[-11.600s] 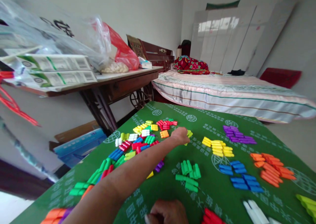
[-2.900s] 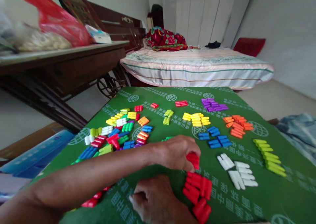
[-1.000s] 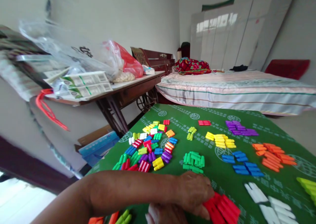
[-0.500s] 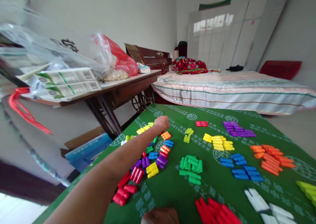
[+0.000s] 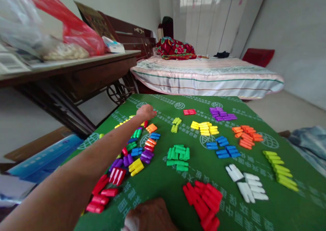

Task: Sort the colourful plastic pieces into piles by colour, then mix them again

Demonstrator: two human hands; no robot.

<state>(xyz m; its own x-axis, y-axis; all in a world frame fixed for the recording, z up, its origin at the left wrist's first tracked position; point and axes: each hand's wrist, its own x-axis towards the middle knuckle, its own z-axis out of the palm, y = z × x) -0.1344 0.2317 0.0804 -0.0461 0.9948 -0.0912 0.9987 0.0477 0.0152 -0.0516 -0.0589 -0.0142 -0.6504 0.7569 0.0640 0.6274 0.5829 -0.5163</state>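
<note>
Across the green tabletop [image 5: 158, 188], the left hand [image 5: 146, 112] reaches out, arm straight, fingers curled by a red piece [image 5: 155, 113]; neither hand's grip can be made out. The right hand [image 5: 149, 215] sits near the red pile [image 5: 205, 200], which the left partly covered a second ago.

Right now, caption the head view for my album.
Left hand outstretched over a green table of colorful small pieces, right hand near red pieces.

The green printed surface [image 5: 158, 176] carries a green cluster [image 5: 177, 153]. Right of that cluster lie blue pieces [image 5: 224, 153] and white pieces [image 5: 246, 191]; beyond it, lime pieces [image 5: 174, 128]; nearer and rightward, red pieces [image 5: 203, 199]; left, what seems a mixed spread [image 5: 127, 160], partly hidden.
</note>
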